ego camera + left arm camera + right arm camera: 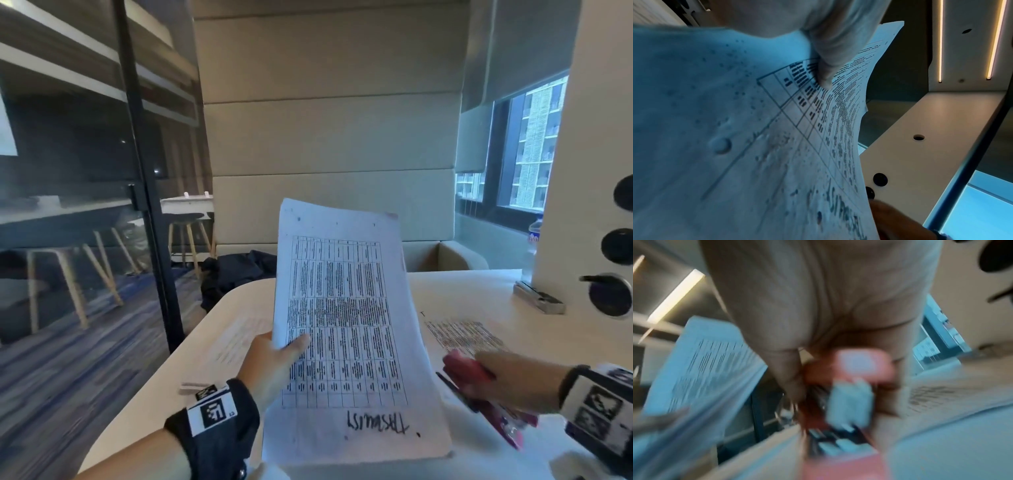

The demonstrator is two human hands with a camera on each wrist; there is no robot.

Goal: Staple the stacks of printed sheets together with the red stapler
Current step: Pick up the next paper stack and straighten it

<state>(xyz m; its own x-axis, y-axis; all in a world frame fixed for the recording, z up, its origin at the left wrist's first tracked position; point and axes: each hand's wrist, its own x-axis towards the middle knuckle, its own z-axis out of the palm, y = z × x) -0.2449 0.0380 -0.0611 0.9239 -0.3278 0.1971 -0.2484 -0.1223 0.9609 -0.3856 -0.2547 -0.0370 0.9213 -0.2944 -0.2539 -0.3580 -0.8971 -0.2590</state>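
The stack (pixel 346 329), light and floppy, is pinched at its left edge above the table (pixel 479 301) by the left hand (pixel 274 363); a corner is best presented. The stapler (pixel 479 387), rigid, is clasped in the right hand (pixel 517 380).

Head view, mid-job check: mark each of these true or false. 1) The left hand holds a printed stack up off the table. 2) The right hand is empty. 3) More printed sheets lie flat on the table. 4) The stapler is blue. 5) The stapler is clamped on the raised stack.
1) True: the left hand grips the printed stack by its left edge, raised.
2) False: the right hand holds the red stapler.
3) True: a printed sheet lies on the table.
4) False: it is red.
5) False: it sits to the right of the stack, not on it.
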